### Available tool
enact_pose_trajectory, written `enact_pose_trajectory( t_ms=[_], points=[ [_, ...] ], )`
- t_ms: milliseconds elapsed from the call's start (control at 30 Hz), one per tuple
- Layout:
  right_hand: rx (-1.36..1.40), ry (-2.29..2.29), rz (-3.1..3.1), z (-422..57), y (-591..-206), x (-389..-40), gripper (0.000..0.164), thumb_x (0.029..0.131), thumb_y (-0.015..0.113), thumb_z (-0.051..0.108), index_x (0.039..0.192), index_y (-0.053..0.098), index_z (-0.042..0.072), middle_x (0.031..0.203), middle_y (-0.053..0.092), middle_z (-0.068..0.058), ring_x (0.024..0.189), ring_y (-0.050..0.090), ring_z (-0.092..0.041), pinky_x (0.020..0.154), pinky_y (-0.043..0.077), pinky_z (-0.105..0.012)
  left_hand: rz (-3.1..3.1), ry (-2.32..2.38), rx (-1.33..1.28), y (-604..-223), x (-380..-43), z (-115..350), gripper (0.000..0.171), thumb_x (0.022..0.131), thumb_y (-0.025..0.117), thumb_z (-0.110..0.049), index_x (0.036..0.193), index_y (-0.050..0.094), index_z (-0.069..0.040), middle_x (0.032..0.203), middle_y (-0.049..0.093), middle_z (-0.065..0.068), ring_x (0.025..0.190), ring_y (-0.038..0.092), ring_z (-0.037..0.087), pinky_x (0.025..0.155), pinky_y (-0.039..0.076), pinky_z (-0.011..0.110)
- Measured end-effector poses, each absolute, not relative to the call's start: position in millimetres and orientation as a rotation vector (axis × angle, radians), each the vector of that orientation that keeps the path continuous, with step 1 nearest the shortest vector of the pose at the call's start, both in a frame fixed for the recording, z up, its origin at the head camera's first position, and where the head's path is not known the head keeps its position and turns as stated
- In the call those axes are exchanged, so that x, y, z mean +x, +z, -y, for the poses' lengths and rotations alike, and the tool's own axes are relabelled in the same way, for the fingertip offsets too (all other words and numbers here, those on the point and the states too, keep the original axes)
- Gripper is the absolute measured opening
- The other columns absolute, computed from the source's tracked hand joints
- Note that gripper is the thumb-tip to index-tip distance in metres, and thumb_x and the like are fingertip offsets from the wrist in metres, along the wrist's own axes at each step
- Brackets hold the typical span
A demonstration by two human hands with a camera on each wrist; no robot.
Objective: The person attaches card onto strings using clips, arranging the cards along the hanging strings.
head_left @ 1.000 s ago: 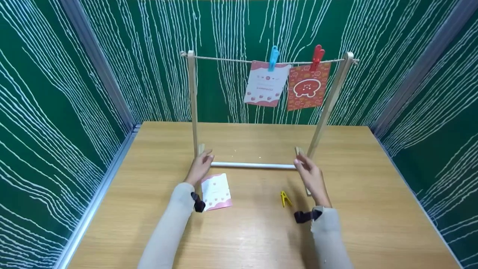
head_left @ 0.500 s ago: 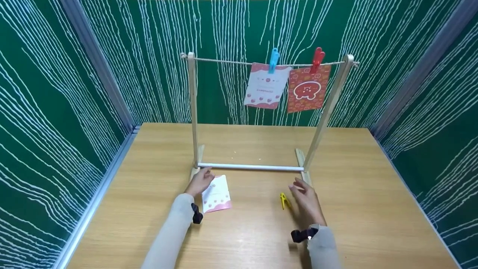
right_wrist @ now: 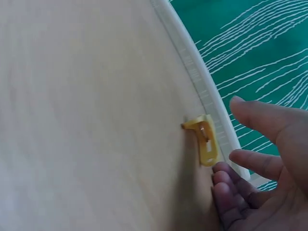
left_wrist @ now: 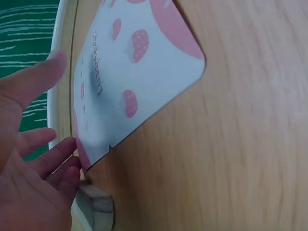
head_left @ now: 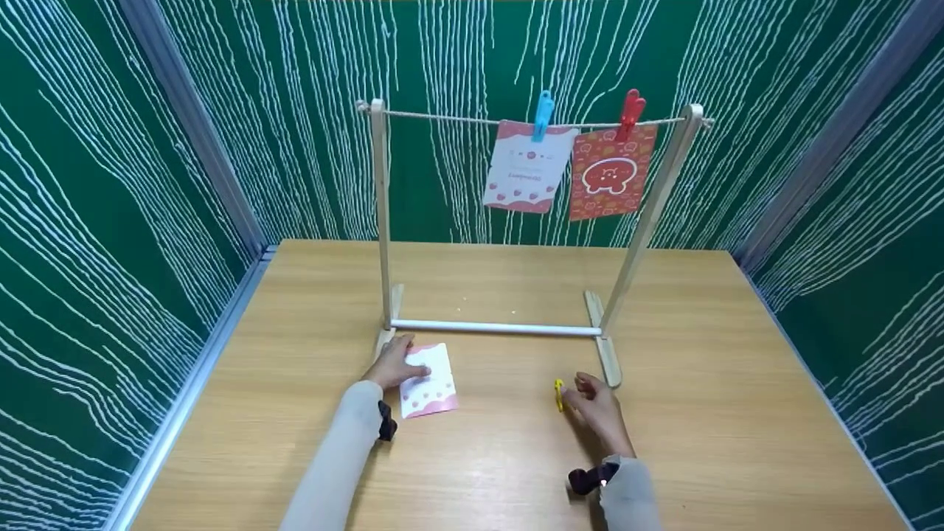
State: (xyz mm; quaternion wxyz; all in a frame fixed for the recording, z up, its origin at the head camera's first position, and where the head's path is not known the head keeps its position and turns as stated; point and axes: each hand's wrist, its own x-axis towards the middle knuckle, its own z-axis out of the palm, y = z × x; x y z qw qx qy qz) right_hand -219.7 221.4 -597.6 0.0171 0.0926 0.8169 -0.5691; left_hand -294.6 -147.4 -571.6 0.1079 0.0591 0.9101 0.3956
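Observation:
A white card with pink strawberries [head_left: 435, 387] lies on the table, lettered "strawberry" in the left wrist view. My left hand [head_left: 396, 364] is at its left edge, the thumb over the card and apart from it, the fingertips [left_wrist: 72, 144] right at its pink end. The yellow clothespin [right_wrist: 207, 139] rests on the table. Beside it is my right hand [head_left: 599, 409], thumb and fingers spread apart, fingertips close to the clothespin's end. Neither hand grips anything.
Behind the hands stands a wooden frame [head_left: 649, 221] with a string on top and a white bar [head_left: 498, 327] below. A blue clothespin [head_left: 543, 116] holds a pink-white card [head_left: 529, 173], a red clothespin [head_left: 630, 116] a red card [head_left: 611, 192]. Green walls enclose the table.
Both hands have left the foot of the frame and come nearer. The left moved down to the strawberry card, the right down and slightly left to the yellow clothespin.

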Motion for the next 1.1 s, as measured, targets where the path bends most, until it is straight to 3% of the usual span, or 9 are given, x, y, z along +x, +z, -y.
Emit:
enact_pose_trajectory(
  t_ms=[167, 233, 433, 800, 1100],
  points=[
    [0.237, -1.684, -2.606, -219, -604, -219, 0.060, 0.085, 0.072, 0.015, 0.132, 0.046, -0.013, 0.128, 0.051, -0.031, 0.116, 0.050, -0.037, 0.101, 0.042, -0.046, -2.618, 1.040, 0.101, -564, -297, 148, 0.095, 0.076, 0.082, -0.022, 0.148, 0.026, 0.004, 0.155, 0.020, 0.026, 0.146, 0.014, 0.039, 0.119, 0.017, 0.047],
    [0.220, -1.637, -2.644, -218, -605, -218, 0.061, 0.084, 0.073, 0.015, 0.130, 0.047, -0.013, 0.130, 0.049, -0.033, 0.119, 0.049, -0.040, 0.103, 0.040, -0.051, -2.610, 1.001, 0.088, -562, -299, 147, 0.094, 0.075, 0.083, -0.020, 0.148, 0.028, 0.002, 0.157, 0.015, 0.026, 0.147, 0.011, 0.039, 0.119, 0.015, 0.048],
    [0.240, -1.523, -2.714, -214, -606, -216, 0.061, 0.081, 0.076, 0.018, 0.127, 0.048, -0.011, 0.127, 0.045, -0.030, 0.114, 0.048, -0.037, 0.098, 0.040, -0.049, -2.675, 0.910, 0.165, -562, -299, 143, 0.083, 0.069, 0.086, -0.015, 0.135, 0.042, 0.007, 0.142, 0.032, 0.025, 0.135, 0.033, 0.040, 0.115, 0.028, 0.045],
    [0.274, -1.452, -2.707, -213, -604, -214, 0.060, 0.077, 0.079, 0.019, 0.120, 0.048, -0.007, 0.122, 0.042, -0.025, 0.107, 0.044, -0.034, 0.092, 0.040, -0.044, -2.727, 0.902, 0.152, -565, -298, 139, 0.068, 0.065, 0.088, -0.012, 0.120, 0.052, 0.004, 0.122, 0.042, 0.017, 0.115, 0.042, 0.033, 0.103, 0.040, 0.042],
    [0.230, -1.447, -2.747, -214, -605, -211, 0.056, 0.075, 0.080, 0.019, 0.115, 0.051, -0.006, 0.117, 0.042, -0.022, 0.107, 0.044, -0.031, 0.090, 0.038, -0.036, -2.747, 0.853, 0.128, -563, -297, 136, 0.066, 0.063, 0.088, -0.011, 0.116, 0.051, 0.002, 0.118, 0.041, 0.016, 0.111, 0.043, 0.032, 0.100, 0.041, 0.041]
  ],
)
